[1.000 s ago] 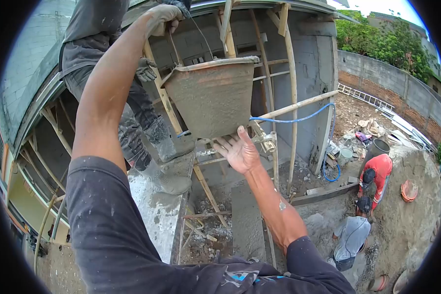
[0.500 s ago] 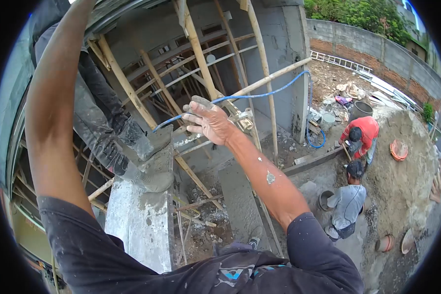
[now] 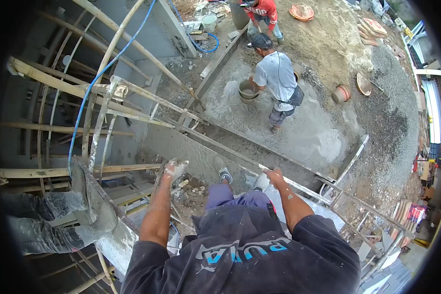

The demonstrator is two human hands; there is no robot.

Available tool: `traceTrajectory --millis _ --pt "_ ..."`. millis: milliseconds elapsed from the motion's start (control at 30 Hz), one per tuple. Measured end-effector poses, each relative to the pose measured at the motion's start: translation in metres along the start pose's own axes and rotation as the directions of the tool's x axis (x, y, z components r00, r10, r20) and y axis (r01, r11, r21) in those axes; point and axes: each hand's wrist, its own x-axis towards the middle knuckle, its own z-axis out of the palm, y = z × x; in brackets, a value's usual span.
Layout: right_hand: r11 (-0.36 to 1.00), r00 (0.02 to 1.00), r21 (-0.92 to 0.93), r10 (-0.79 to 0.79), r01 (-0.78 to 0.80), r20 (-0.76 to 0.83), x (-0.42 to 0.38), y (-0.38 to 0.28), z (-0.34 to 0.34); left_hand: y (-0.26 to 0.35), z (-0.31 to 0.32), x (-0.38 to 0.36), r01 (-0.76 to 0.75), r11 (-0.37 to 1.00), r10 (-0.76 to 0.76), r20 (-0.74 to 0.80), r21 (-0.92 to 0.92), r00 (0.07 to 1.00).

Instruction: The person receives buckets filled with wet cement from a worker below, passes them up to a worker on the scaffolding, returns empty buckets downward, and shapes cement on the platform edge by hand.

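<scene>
My left hand (image 3: 175, 169), smeared with pale wet cement, is in front of me, left of my feet and above the grey plank walkway (image 3: 193, 147). Its fingers are too small and foreshortened to make out a grip. Beyond my right foot, my right hand (image 3: 274, 176) is closed at the pale scaffold rail (image 3: 306, 191), which runs diagonally past me. My shoes stand between the two hands. At the left, another person's cement-covered boots (image 3: 95, 228) rest on a raised ledge.
Below, a co-worker in a grey shirt (image 3: 277, 73) bends at a bucket (image 3: 249, 91). Another in red (image 3: 263, 12) stands behind. Bamboo poles (image 3: 49, 81) and a blue hose (image 3: 100, 73) cross the left. Sand (image 3: 328, 39) and gravel (image 3: 392, 108) lie to the right.
The view has swung down and to the right. Both arms, raised before, are lowered; my open right hand has come down to the rail. The grey-shirted co-worker now reaches to the bucket.
</scene>
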Motion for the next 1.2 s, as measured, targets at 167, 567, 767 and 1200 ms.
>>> traceTrajectory --millis 167,567,767,1200 --pt "0.863 0.951 -0.424 0.177 -0.274 -0.253 -0.043 0.210 -0.131 -0.019 0.114 -0.019 0.382 0.916 -0.334 0.293 -0.122 0.896" --pt "0.955 0.972 0.182 0.236 -0.235 0.018 -0.059 0.021 -0.011 0.039 0.102 0.021 0.291 0.776 -0.156 0.278 -0.560 0.948" --pt "0.976 0.977 0.080 -0.206 0.201 0.055 -0.048 -0.092 0.007 0.000 0.096 0.049 0.247 0.646 -0.188 0.163 -0.722 0.969" --pt "0.938 0.941 0.175 0.321 -0.301 -0.104 -0.043 0.083 -0.076 -0.078 0.140 -0.045 0.485 0.658 -0.399 0.279 -0.576 0.873"
